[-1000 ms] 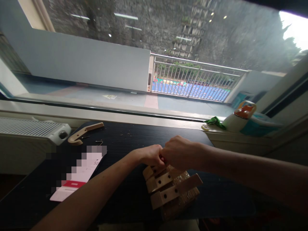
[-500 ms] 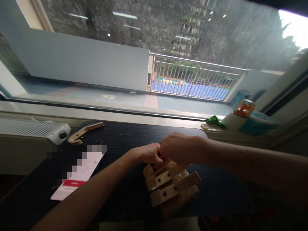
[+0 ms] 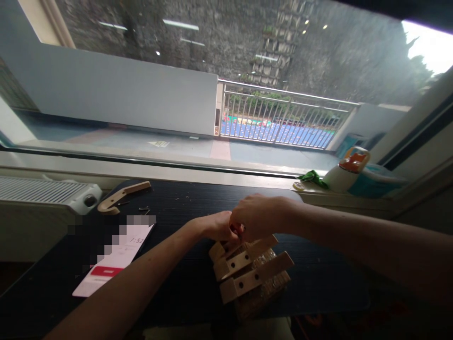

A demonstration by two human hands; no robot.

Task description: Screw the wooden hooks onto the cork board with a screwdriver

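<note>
My left hand [image 3: 218, 225] and my right hand [image 3: 256, 218] meet over the far end of a stack of wooden pieces. My right hand is closed, its fingers mostly hidden from me; a small reddish bit shows between the hands, too little to name. The fingers of my left hand are bent together at the far wooden piece, and what they grip is hidden. Two pale wooden pieces with dark holes, a nearer one [image 3: 249, 280] and a farther one [image 3: 231, 267], lie across a brownish, shiny-wrapped block [image 3: 264, 295].
A hooked wooden piece [image 3: 123, 194] lies at the table's far left, near small metal screws or pins [image 3: 144, 209]. A phone [image 3: 122, 250] with a lit screen rests left of my left forearm. A green cloth [image 3: 313, 178] and a white jug [image 3: 341, 178] stand on the windowsill.
My right hand has shifted and turned slightly, so more of the reddish bit shows. The wooden pieces stay put; the whole view has drifted a little.
</note>
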